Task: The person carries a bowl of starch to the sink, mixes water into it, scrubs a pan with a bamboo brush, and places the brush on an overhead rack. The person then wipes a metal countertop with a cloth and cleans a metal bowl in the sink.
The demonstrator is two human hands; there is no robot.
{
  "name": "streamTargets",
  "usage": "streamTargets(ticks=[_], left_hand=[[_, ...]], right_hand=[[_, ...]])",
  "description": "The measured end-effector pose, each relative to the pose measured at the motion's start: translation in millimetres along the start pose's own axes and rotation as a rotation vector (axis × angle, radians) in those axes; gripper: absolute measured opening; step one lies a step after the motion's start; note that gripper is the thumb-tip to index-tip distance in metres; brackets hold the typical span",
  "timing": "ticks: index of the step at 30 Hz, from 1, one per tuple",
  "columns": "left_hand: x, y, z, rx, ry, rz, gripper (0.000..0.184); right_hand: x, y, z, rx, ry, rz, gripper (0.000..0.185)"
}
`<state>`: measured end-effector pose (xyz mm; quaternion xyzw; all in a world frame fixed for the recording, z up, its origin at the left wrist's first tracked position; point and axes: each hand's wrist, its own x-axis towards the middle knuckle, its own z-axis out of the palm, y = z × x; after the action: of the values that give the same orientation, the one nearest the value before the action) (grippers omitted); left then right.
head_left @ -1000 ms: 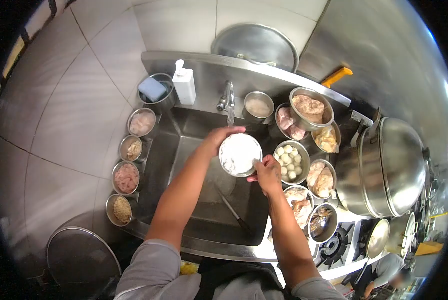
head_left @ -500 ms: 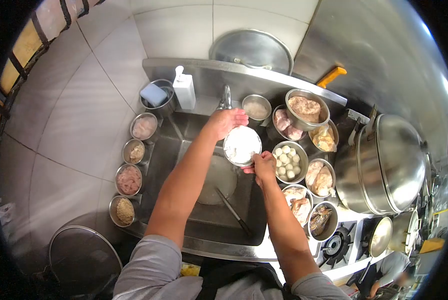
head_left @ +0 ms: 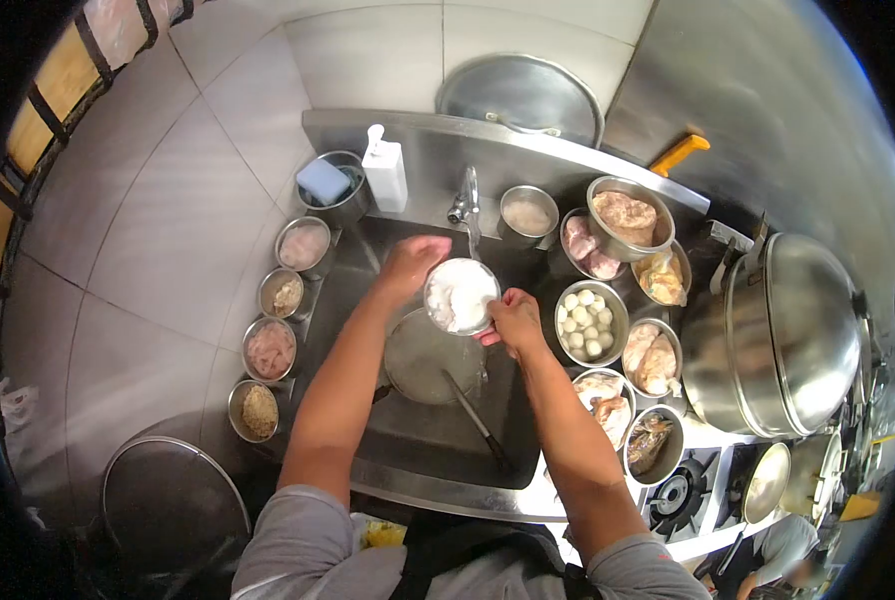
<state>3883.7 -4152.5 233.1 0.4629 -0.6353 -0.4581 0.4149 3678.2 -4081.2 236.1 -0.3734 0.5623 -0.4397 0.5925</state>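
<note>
White-filled bowl (head_left: 446, 330): we cannot see its underside.
Right hand (head_left: 516, 322): we lose some fingers behind the bowl.
Left hand (head_left: 415, 264): we find its fingers blurred.
Round thing (head_left: 423, 370) in the sink (head_left: 403, 435): we cannot name it; the bowl covers part of its far edge.
Pink meat (head_left: 583, 243): we see only part, under the upper bowl (head_left: 633, 253).
Lid (head_left: 521, 97): its lower edge escapes us behind the ledge (head_left: 498, 132).
Co-worker (head_left: 786, 548): we get a blurred head, the body cut off below.

We wear a grey shirt (head_left: 313, 575); on both sides of our black apron (head_left: 458, 532) hang its short sleeves (head_left: 636, 572), the right showing a small reddish mark (head_left: 665, 557).
</note>
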Motion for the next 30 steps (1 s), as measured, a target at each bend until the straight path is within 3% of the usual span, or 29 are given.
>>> streamTargets(ticks=[2,3,5,9,11,13,14,16,17,19,23,30], left_hand=[[-32,-9,-20,-0.027,-0.030,-0.332,0.029],[-46,-11,-29,-0.023,-0.026,-0.338,0.029],[-72,-11,-41,-0.109,-0.083,-0.571,0.018],[-103,-24,-30,-0.204,0.021,-0.507,0.010],[-107,-31,-25,-0.481,0.178,-0.534,0.009],[-102,-39,-19,-0.516,0.282,-0.527,0.010],[-100,-41,-15,-0.552,0.388,-0.523,0.012],[-93,-41,-5,-0.601,0.465,-0.510,0.012],[-89,-41,0,-0.643,0.543,-0.494,0.013],[-78,-42,10,-0.688,0.586,-0.479,0.012],[-59,-52,27,-0.777,0.692,-0.455,0.009],[-40,-41,45,-0.851,0.724,-0.432,0.015]], right_hand=[[-2,-9,7,-0.059,-0.063,0.029,0.012],[-2,-12,10,-0.139,-0.119,0.043,0.012],[4,-11,18,-0.214,-0.183,0.065,0.013],[40,13,27,-0.346,-0.354,0.107,0.012],[52,4,30,-0.370,-0.405,0.132,0.012],[62,-7,28,-0.068,-0.283,0.195,0.016],[72,-9,27,-0.073,-0.282,0.199,0.016],[93,-14,26,0.011,-0.059,0.021,0.018],[102,-19,27,0.008,-0.058,0.020,0.018],[110,-33,30,0.141,-0.085,0.080,0.023],[97,-59,37,0.193,-0.145,0.016,0.015],[88,-75,36,-0.001,-0.185,-0.071,0.015]])
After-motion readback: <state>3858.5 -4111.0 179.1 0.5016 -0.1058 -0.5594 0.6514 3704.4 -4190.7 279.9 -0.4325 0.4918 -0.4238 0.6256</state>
